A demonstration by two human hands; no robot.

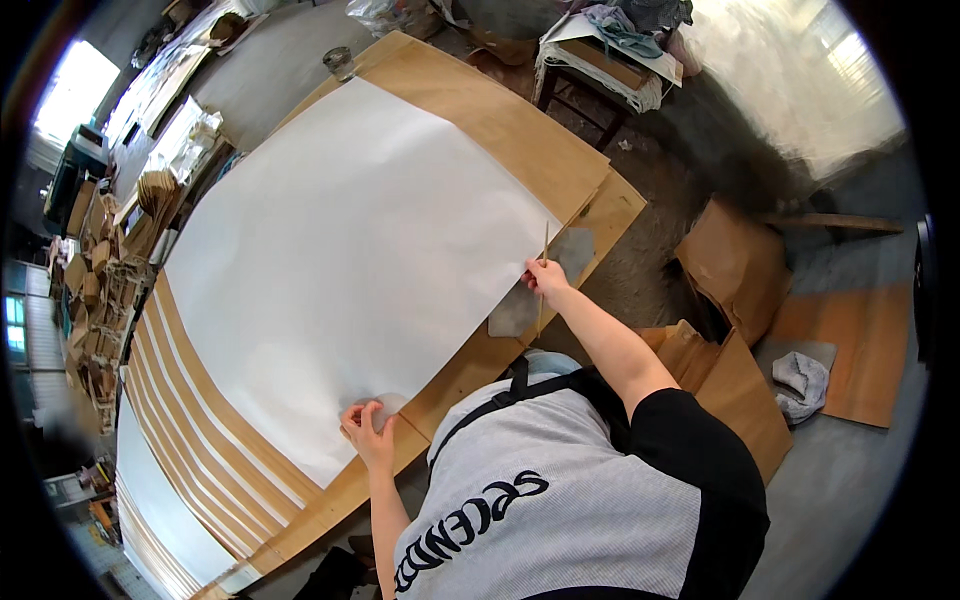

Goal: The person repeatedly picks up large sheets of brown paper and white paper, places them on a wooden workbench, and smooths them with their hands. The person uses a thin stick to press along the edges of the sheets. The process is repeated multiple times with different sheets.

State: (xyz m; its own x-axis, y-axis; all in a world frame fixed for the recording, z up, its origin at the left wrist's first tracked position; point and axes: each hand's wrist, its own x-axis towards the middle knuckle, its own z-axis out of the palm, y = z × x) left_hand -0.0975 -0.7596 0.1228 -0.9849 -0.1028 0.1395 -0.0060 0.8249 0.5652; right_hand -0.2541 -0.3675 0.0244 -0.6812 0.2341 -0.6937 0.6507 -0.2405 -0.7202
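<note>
A large white sheet (330, 230), seemingly paper, covers most of the tan table in front of me. At its near edge my left hand (368, 432) rests with curled fingers and thumb drawn in; what they pinch, if anything, is hidden. A small pale rounded patch (388, 404) shows beside that thumb. Farther right, my right hand (543, 278) is closed around a thin wooden stick (546, 240), held across the sheet's right edge. Grey flat pieces (514, 312) lie on the table under and beside this hand.
Overlapping sheets with tan and white stripes (205, 430) fan out at left. A glass jar (340, 64) stands at the table's far corner. A stool (610, 75) piled with cloths is beyond. Cardboard boxes (735, 265) and a grey cloth (800, 385) are at right.
</note>
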